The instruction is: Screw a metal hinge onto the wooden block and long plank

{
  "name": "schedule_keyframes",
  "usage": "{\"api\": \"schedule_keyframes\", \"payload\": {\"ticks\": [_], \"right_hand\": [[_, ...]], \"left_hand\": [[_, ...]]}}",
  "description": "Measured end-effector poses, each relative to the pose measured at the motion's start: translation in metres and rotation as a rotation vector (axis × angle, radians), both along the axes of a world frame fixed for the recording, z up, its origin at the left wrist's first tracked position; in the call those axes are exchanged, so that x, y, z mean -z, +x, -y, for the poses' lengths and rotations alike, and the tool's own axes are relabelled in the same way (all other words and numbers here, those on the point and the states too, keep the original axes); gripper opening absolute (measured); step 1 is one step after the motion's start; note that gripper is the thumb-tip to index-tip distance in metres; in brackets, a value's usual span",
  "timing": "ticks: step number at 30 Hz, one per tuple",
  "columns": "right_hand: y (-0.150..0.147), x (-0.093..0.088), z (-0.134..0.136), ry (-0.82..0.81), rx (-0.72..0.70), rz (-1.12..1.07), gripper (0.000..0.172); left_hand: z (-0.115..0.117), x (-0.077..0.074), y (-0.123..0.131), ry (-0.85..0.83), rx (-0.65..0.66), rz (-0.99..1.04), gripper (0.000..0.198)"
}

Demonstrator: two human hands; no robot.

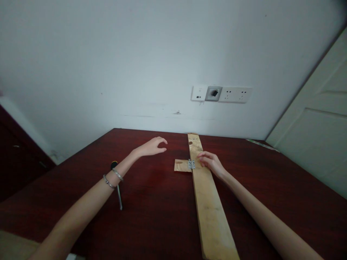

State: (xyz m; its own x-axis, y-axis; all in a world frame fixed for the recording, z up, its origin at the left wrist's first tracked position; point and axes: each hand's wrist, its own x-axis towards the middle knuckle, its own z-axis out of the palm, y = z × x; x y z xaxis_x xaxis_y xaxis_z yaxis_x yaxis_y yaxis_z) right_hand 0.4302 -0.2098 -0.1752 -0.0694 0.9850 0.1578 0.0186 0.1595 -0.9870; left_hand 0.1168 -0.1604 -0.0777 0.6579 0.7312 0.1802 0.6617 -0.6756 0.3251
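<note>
A long wooden plank (210, 202) lies lengthwise on the dark red table. A metal hinge (191, 164) sits across its left edge and joins a short wooden piece (181, 165) to it. My right hand (213, 164) is over the plank's right side, just right of the hinge, fingers loosely bent and apart; whether the fingertips touch the wood I cannot tell. Off to the left, my left hand (153, 147) hovers above the table, thumb and fingers spread with nothing between them. A screwdriver (119, 196) lies partly hidden under my left forearm.
The table (159, 216) meets a white wall (149, 65) carrying sockets and switches (222, 94). A pale panelled door (320, 119) stands at the right. At the lower left corner, a light-coloured board (16, 245) shows beside my left arm.
</note>
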Motion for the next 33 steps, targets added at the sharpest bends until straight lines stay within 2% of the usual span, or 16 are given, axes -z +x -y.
{"api": "schedule_keyframes", "payload": {"ticks": [4, 7, 11, 16, 20, 24, 29, 33], "right_hand": [[-0.005, -0.006, 0.003, 0.013, 0.009, 0.048, 0.018], [-0.015, -0.017, 0.007, 0.041, 0.002, 0.114, 0.016], [-0.037, -0.036, 0.015, 0.102, -0.069, 0.185, 0.012], [-0.069, -0.057, 0.028, 0.167, -0.167, 0.267, 0.013], [-0.089, -0.066, 0.035, 0.200, -0.258, 0.304, 0.015], [-0.100, -0.066, 0.039, 0.168, -0.322, 0.266, 0.012], [-0.104, -0.064, 0.042, 0.116, -0.361, 0.242, 0.010], [-0.102, -0.061, 0.042, 0.099, -0.357, 0.238, 0.010]], "left_hand": [[-0.002, -0.003, -0.037, 0.003, -0.126, -0.101, 0.038], [0.002, -0.006, -0.066, -0.014, -0.343, -0.280, 0.038], [0.014, -0.012, -0.106, -0.141, -0.596, -0.514, 0.031], [0.028, -0.006, -0.144, -0.352, -0.770, -0.551, 0.032], [0.035, 0.007, -0.157, -0.429, -0.836, -0.484, 0.036], [0.038, 0.018, -0.158, -0.474, -0.853, -0.403, 0.038], [0.039, 0.028, -0.154, -0.525, -0.854, -0.337, 0.034], [0.041, 0.030, -0.153, -0.563, -0.833, -0.277, 0.034]]}}
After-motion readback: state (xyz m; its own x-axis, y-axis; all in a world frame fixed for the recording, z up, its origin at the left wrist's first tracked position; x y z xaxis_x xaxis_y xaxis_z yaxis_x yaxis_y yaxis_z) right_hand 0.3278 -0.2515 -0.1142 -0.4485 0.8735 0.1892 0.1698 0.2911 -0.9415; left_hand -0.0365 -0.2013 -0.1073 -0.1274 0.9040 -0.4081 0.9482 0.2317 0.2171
